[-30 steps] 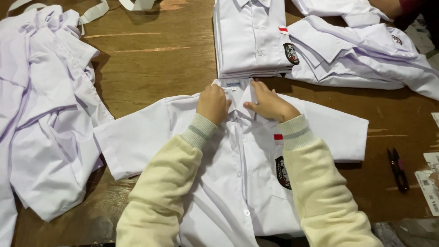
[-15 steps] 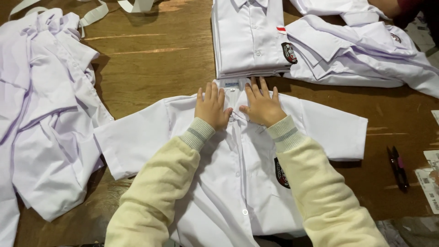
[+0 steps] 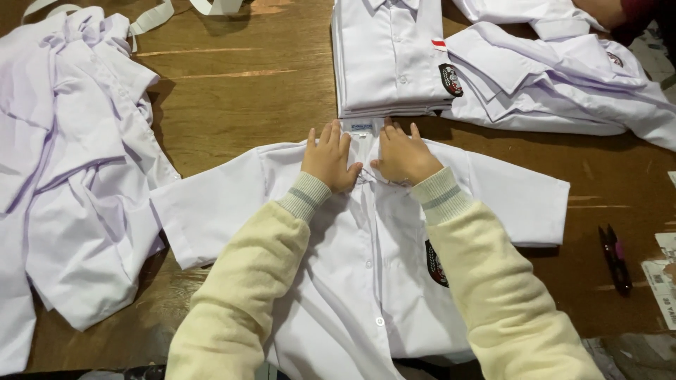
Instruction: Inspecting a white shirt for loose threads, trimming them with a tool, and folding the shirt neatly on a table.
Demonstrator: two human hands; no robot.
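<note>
A white short-sleeved shirt (image 3: 366,281) lies front up and buttoned on the brown wooden table (image 3: 239,91), its sleeves spread to both sides and a dark badge on its chest. My left hand (image 3: 328,157) rests flat on the left side of the collar, fingers together and pointing away from me. My right hand (image 3: 403,156) presses flat on the right side of the collar beside it. Both arms wear cream sleeves with grey-striped cuffs. Neither hand holds anything.
A folded stack of white shirts (image 3: 387,56) sits just beyond the collar. More unfolded white shirts (image 3: 563,77) lie at the back right, and a heap of white shirts (image 3: 70,176) covers the left. Small black snips (image 3: 615,257) and paper tags (image 3: 662,281) lie at the right edge.
My hands went from pinching the collar with curled fingers to lying flat on it. They have spread slightly apart and pressed down.
</note>
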